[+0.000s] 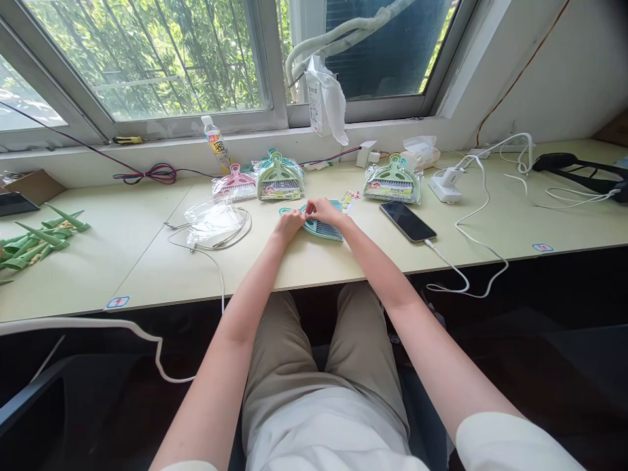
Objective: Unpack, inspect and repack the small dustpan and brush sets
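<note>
A teal mini dustpan and brush set (324, 230) lies on the table before me, its bristles toward the right. My left hand (290, 224) is closed at its handle end, while my right hand (324, 210) pinches close beside it from above. The fingers meet over the handle and partly cover it, so the exact grip is hidden. Just behind my right hand lies a printed card (350, 200). Crumpled clear plastic wrapping (212, 222) is to the left. Wrapped sets stand farther back: a pink one (235, 183), a green one (280, 178) and another green one (392, 180).
To the right lie a phone (408, 221) on a charging cable and a white power adapter (445, 186). A coiled white cable (249, 226) surrounds the wrapping. Green pointed pieces (42, 242) sit at far left. A bottle (216, 142) stands by the window.
</note>
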Motion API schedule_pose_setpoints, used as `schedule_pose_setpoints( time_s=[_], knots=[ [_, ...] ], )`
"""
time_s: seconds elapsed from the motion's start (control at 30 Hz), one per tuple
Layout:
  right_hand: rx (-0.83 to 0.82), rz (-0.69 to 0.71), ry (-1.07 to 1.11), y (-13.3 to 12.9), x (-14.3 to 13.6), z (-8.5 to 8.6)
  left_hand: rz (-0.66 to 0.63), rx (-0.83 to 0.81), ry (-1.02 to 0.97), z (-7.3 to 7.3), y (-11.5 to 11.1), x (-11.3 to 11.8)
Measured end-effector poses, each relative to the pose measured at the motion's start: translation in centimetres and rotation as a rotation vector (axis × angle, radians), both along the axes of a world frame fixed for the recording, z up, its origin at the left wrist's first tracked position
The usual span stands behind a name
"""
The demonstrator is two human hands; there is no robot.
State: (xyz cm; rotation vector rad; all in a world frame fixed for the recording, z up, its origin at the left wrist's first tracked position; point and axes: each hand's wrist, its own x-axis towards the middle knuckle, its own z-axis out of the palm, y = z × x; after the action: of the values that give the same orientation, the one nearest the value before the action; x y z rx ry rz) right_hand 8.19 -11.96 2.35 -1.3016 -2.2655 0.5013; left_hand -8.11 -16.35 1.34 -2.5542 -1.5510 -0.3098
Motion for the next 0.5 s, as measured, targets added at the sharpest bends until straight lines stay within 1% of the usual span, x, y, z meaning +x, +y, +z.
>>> schedule_pose_setpoints(
  time_s=[0.1,0.17,0.2,0.23,0.3,0.33,0.37,0.4,0.43,0.47,0.5],
  knots=[
    [0.006,-0.026,-0.022,0.1,0.0,-0.2,0.007,-0.039,-0.086,-0.3,0.3,-0.3],
    [0.009,-0.042,0.003,0.1,0.1,-0.3,-0.001,-0.001,-0.164,-0.4,0.3,-0.6],
    [0.012,-0.050,0.027,-0.1,0.1,-0.3,0.008,0.048,-0.224,-0.3,0.2,-0.8],
    [0.023,-0.066,0.057,-0.2,0.2,-0.2,0.037,0.115,-0.309,-0.2,0.1,-1.0],
    [0.080,-0.121,0.133,-0.8,0.2,0.1,0.137,0.265,-0.555,0.3,-0.2,-1.3],
    [0.125,-0.161,0.174,-1.2,0.1,0.4,0.185,0.313,-0.707,0.6,-0.3,-1.4],
    [0.172,-0.202,0.213,-1.6,0.0,0.7,0.218,0.317,-0.871,0.9,-0.4,-1.4],
    [0.217,-0.241,0.248,-2.0,-0.2,0.9,0.222,0.257,-1.036,1.2,-0.4,-1.3],
    [0.251,-0.272,0.277,-2.5,-0.5,1.1,0.194,0.129,-1.184,1.3,-0.3,-1.1],
    [0.272,-0.290,0.295,-2.9,-0.8,1.3,0.136,-0.050,-1.302,1.4,-0.3,-0.9],
    [0.278,-0.297,0.303,-3.2,-1.1,1.3,0.063,-0.250,-1.378,1.4,-0.3,-0.5]
  ],
)
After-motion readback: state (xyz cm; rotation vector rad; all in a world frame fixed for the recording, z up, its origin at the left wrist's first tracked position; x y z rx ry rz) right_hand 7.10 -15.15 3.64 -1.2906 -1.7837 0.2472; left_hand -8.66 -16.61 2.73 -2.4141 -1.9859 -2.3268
